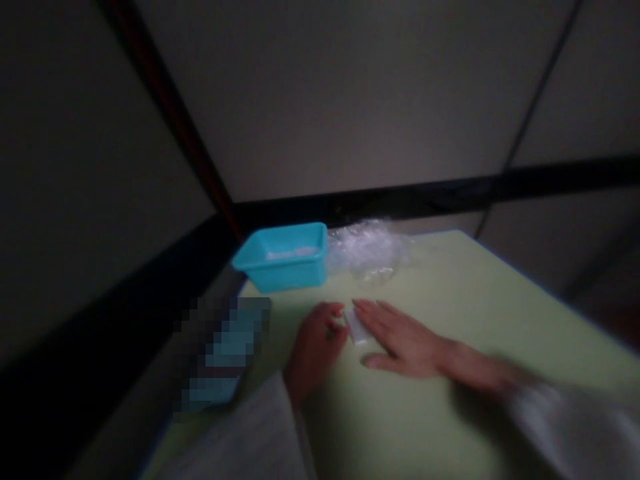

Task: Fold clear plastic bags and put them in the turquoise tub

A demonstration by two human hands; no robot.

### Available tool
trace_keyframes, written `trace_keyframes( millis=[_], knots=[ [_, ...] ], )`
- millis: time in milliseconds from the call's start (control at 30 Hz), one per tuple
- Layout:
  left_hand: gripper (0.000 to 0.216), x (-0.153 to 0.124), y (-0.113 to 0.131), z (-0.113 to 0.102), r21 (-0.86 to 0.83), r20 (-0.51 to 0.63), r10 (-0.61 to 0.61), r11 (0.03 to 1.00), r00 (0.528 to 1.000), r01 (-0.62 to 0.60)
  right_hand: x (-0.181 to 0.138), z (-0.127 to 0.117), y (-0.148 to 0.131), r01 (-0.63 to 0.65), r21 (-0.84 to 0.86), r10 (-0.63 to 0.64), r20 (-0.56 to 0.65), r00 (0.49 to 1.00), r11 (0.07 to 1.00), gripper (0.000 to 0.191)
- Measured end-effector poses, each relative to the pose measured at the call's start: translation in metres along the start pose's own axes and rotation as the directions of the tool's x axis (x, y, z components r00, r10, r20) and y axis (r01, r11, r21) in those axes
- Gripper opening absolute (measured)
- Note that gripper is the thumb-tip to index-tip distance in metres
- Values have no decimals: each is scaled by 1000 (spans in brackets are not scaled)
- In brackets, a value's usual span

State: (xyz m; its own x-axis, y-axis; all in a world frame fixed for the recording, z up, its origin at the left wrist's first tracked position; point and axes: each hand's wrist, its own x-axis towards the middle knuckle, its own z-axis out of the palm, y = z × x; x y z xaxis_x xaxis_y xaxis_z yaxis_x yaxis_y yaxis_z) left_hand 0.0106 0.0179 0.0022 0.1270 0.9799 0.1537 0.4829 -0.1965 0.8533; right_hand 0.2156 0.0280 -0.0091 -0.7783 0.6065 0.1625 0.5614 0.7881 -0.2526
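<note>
On table: right hand, fingers outstretched, over white packet; left hand beside, fingers curled, slightly parted.

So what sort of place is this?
Probably a small indoor work corner, dimly lit: a table close to panelled walls, with a blue bin and crumpled clear plastic toward its far end.

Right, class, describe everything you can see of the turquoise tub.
The turquoise tub looks like opaque plastic: open-topped, roughly rectangular, with sloping walls. It stands upright toward the far left of the pale green table, something whitish inside, too blurred to identify. Crumpled clear plastic lies by its right end, contact unclear; neither left hand nor right hand touches it.
</note>
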Motion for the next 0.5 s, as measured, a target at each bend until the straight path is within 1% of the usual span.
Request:
trace_keyframes(
  millis=[33, 67, 100, 133, 167, 233, 300, 500],
  knots=[
    [32, -4, 1, 1, 71, 1, 79, 994, 997, -79, 0, 0, 0, -5, -6, 4, -13, 1000, 1000, 85],
    [36, -7, 3, 4, 181, 30, 195, 964, 980, -198, 0, -1, 0, -9, -11, 9, -25, 1000, 1000, 86],
    [40, -11, 4, 7, 289, 89, 295, 907, 951, -308, 0, -1, -1, -14, -15, 13, -31, 999, 1000, 87],
    [44, -14, 6, 10, 377, 156, 356, 840, 921, -389, 1, -1, -1, -20, -17, 20, -30, 999, 1000, 87],
    [47, -16, 7, 14, 452, 224, 392, 769, 892, -451, 1, -1, -1, -28, -19, 28, -22, 999, 999, 89],
    [49, -18, 8, 19, 542, 314, 385, 678, 868, -497, 1, -1, 0, -46, -24, 46, 5, 999, 999, 91],
    [49, -19, 8, 22, 594, 356, 353, 630, 866, -501, 1, 0, 0, -60, -28, 61, 26, 998, 998, 92],
    [53, -17, 4, 19, 667, 406, 244, 580, 881, -468, 1, -1, -2, -85, -25, 86, 41, 995, 996, 90]
  ],
)
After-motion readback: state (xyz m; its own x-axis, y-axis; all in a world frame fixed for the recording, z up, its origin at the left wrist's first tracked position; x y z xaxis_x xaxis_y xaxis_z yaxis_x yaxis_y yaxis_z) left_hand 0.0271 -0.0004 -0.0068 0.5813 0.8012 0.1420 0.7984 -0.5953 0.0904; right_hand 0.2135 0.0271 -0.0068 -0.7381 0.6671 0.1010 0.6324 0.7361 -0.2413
